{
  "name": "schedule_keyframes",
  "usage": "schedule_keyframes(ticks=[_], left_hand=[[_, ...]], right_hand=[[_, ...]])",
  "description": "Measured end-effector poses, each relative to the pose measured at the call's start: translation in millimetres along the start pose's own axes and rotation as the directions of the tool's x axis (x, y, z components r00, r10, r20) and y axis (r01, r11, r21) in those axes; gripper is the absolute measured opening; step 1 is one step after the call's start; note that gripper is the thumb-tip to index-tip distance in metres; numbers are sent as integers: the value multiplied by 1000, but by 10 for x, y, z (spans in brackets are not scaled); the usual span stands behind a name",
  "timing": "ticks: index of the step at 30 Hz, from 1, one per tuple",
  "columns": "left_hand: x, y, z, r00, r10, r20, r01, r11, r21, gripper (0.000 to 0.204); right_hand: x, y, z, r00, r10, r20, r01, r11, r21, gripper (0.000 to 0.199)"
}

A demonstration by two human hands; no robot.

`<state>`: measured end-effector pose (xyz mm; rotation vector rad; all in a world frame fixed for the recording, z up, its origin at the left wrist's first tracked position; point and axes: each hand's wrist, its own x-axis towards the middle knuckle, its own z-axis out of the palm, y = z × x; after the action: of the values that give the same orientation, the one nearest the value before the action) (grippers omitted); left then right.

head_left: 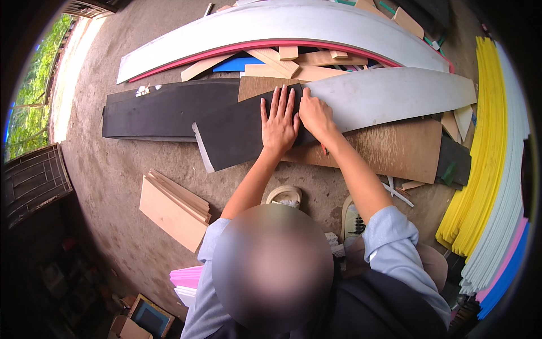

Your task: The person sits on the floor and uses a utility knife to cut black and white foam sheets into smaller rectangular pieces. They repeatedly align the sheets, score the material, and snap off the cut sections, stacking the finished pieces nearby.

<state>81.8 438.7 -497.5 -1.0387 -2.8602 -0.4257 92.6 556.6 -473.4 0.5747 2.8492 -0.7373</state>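
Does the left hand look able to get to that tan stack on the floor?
Probably yes: nothing seems to stand between the left hand and the tan stack, though the hand rests flat on the black sheet.

Black flat sheet (226, 135): matt, smooth, foam-like, with a ragged pale edge at its left end. Light grey tapering sheet (395, 93): smooth, dull, faintly smudged. Brown wooden board (389, 150) beneath: grain visible, surface scuffed, pale streaks. Long white curved panel (254, 31): smooth, low sheen, grubby in patches; the red strip (271, 43) along its lower edge looks matt. Tan rectangular sheets (172, 209), stacked: smooth, matt; material uncertain. Yellow stacked strips (488, 124): foam-like, matt. Floor (113, 175): concrete-like, rough, blotched. Light blue sleeve (392, 231): soft, creased cloth.
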Motion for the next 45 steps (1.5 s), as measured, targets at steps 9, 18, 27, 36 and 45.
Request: schedule_keyframes(ticks=[9, 18, 27, 36, 45], left_hand=[[-26, 23, 10, 999, -5, -43, 6, 1000, 17, 55], [-65, 38, 42, 997, 6, -75, 0, 997, 80, 55], [-40, 50, 17, 997, 9, -74, -2, 996, 86, 56], [-45, 18, -56, 998, -20, -54, 21, 999, 25, 56], [-23, 13, -65, 999, -35, -33, 34, 999, -35, 57]], right_hand=[[-352, 42, 11, 997, 11, 78, -7, 998, -56, 16], [-1299, 241, 116, 983, 82, 167, -54, 985, -166, 11], [-1521, 391, 264, 988, 65, 138, -42, 985, -168, 12], [-733, 222, -446, 999, 27, 28, -25, 998, -53, 24], [0, 18, 18, 1000, -5, -22, 3, 996, -91, 20]])
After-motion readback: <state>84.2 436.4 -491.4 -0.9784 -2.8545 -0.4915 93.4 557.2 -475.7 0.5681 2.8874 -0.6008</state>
